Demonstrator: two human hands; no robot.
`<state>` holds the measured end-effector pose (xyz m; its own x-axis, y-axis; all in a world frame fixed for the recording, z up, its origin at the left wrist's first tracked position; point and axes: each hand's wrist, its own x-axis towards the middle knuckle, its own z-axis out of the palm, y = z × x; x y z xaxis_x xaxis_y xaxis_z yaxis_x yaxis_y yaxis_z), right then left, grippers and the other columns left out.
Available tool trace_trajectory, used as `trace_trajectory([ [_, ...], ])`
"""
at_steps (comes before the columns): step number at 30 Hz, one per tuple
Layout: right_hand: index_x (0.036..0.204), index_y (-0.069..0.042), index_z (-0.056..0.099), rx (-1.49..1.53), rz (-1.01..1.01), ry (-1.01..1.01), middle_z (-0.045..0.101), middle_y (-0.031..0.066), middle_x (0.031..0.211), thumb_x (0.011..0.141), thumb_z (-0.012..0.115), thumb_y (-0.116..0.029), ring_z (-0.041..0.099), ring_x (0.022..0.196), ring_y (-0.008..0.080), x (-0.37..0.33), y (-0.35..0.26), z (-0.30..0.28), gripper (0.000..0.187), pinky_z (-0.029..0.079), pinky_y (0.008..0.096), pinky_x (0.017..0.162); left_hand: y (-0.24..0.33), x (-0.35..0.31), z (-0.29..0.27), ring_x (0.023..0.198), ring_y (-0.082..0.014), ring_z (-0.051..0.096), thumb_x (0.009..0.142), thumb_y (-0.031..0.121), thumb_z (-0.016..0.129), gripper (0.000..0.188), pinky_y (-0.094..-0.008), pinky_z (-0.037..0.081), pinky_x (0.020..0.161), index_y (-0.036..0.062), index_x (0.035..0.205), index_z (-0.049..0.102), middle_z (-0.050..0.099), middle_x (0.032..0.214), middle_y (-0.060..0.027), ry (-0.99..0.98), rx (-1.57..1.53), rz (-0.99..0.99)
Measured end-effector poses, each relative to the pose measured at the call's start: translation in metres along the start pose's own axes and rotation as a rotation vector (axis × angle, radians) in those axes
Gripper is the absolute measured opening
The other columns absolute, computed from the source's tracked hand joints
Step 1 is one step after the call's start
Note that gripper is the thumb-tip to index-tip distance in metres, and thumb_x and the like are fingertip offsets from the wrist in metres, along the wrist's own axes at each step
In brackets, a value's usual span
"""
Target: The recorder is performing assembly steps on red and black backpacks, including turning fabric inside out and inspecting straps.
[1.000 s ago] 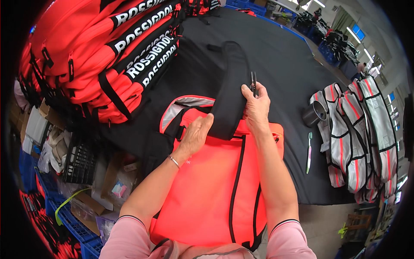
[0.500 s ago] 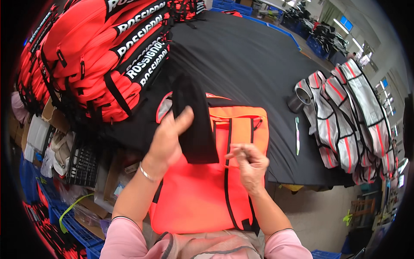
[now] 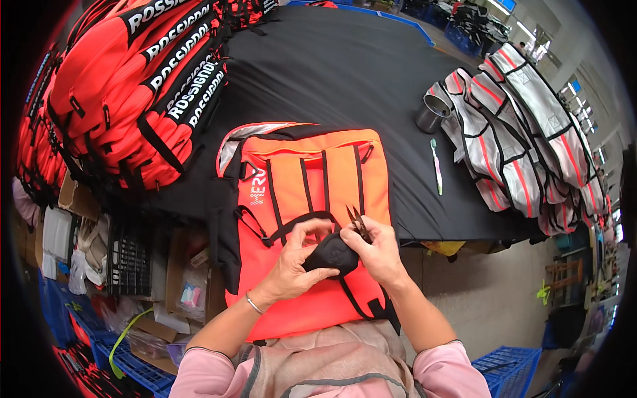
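An orange-red backpack (image 3: 265,305) with black-edged shoulder straps lies at the table's near edge, against my lap. My left hand (image 3: 295,265) is closed around a bunched black fabric part (image 3: 333,257) above the middle of the bag. Small dark thread snips (image 3: 359,224) sit in my right hand (image 3: 378,253), blades pointing up and away from me. The thumb of that hand also presses on the black fabric beside the left fingers. Whether the black part is joined to the bag is hidden by my hands.
A tall stack of red and black backpacks (image 3: 119,99) stands at the left. To the right lie several grey bag pieces (image 3: 517,139) with black edging, a metal cup (image 3: 433,114) and a toothbrush (image 3: 436,166). Blue crates (image 3: 507,368) and boxes stand below the table.
The raised black fabric has come down and is bunched between both hands. My right hand has moved left to meet my left hand, and the snips now show. The view has shifted slightly.
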<state>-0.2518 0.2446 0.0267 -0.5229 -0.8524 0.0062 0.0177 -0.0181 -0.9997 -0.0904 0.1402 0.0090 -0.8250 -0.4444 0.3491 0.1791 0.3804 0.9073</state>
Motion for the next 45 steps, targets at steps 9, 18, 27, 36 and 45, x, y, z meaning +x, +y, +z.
trace_trajectory([
  [9, 0.093, -0.008, 0.063, 0.203, 0.655, -0.214, 0.058, -0.0017, 0.066, 0.088, 0.072, -0.036, 0.042, 0.038, 0.0051, 0.012, 0.015, -0.014, 0.03, 0.028, 0.0228, 0.03, -0.029, 0.005, 0.011, 0.114, -0.0282, 0.06, 0.065, 0.011, 0.088, 0.031, -0.0428, 0.047, 0.098, 0.004, 0.092, 0.074, 0.07, 0.108, -0.0051, 0.045, 0.2, 0.229],
  [18, 0.108, 0.003, 0.066, -0.127, 0.09, 0.11, 0.066, 0.0033, 0.095, 0.096, 0.066, -0.018, 0.058, 0.084, 0.009, -0.038, -0.002, -0.025, 0.024, 0.049, 0.024, 0.078, -0.031, 0.003, 0.012, 0.085, -0.0184, 0.066, 0.071, 0.007, 0.085, 0.022, -0.0308, 0.055, 0.082, 0.0012, 0.09, 0.076, 0.072, 0.107, -0.0103, 0.13, 0.133, 0.01],
  [27, 0.095, 0.002, 0.065, -0.379, -0.067, 0.111, 0.068, 0.009, 0.082, 0.086, 0.075, -0.008, 0.064, 0.071, 0.0117, -0.047, 0.004, -0.018, 0.017, 0.052, 0.0261, 0.065, -0.026, 0.005, 0.017, 0.09, -0.0208, 0.072, 0.076, 0.001, 0.079, 0.024, -0.0305, 0.058, 0.078, 0.0034, 0.099, 0.076, 0.072, 0.109, -0.0135, 0.129, 0.053, -0.06],
  [36, 0.091, 0.003, 0.065, -0.582, -0.272, 0.105, 0.064, 0.0061, 0.076, 0.084, 0.076, -0.004, 0.056, 0.066, 0.008, -0.036, 0.01, -0.019, 0.014, 0.046, 0.023, 0.061, -0.028, 0.007, 0.02, 0.089, -0.0174, 0.072, 0.078, 0.001, 0.078, 0.024, -0.0291, 0.058, 0.078, 0.0042, 0.101, 0.076, 0.072, 0.11, -0.0106, 0.141, -0.015, -0.084],
  [45, 0.087, 0.002, 0.064, -0.391, -0.096, 0.068, 0.067, 0.0097, 0.076, 0.084, 0.076, -0.008, 0.066, 0.068, 0.0156, -0.032, 0.01, -0.022, 0.015, 0.052, 0.0273, 0.062, -0.028, 0.006, 0.018, 0.088, -0.0166, 0.072, 0.076, 0.003, 0.081, 0.025, -0.0286, 0.058, 0.077, 0.0036, 0.1, 0.076, 0.072, 0.109, -0.0093, 0.117, -0.014, -0.124],
])
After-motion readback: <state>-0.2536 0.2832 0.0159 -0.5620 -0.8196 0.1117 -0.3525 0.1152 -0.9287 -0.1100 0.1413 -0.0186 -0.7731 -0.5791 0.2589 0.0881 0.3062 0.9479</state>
